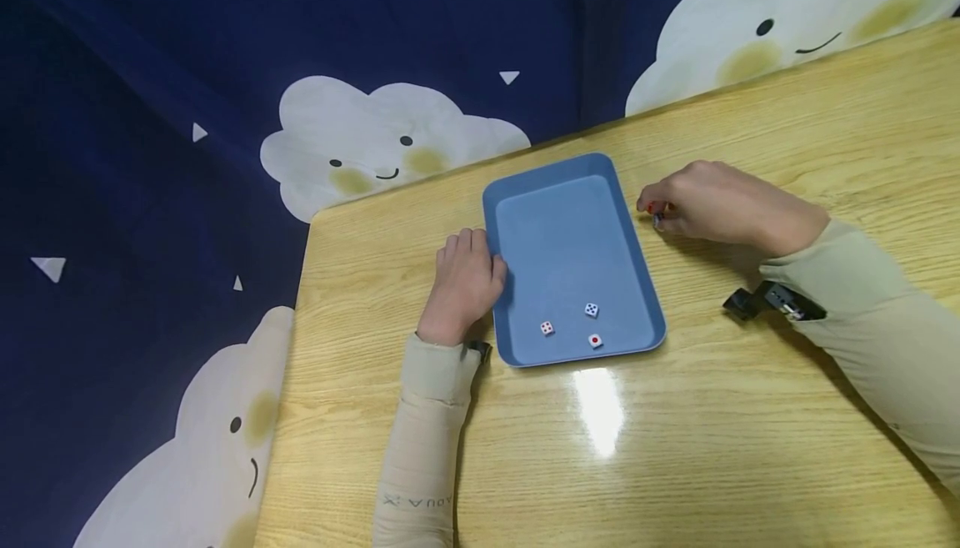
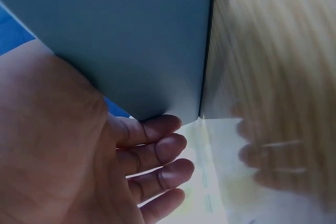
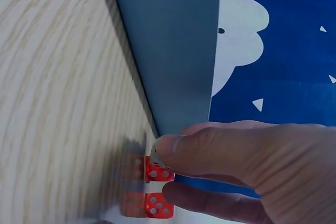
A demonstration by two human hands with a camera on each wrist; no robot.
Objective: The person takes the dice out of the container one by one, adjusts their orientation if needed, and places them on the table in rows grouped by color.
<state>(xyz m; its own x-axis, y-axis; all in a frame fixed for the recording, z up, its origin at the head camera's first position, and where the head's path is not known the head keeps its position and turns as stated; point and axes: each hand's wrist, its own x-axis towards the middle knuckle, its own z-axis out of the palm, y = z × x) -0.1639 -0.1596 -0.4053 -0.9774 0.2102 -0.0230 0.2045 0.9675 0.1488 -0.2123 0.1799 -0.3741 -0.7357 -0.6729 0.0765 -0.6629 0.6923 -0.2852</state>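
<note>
A blue tray lies on the table, with three white dice inside near its front edge: one die with red pips, one with dark pips and one with a single red dot. My left hand holds the tray's left side, thumb over the rim, fingers along the outer wall. Right of the tray, my right hand pinches a white die. Just beside its fingers sit two red dice, one nearer die and another, partly covered in the head view.
The wooden table runs up to a dark blue curtain with white smiling clouds. A wrist camera is strapped to the right sleeve. Light reflects off the table in front of the tray.
</note>
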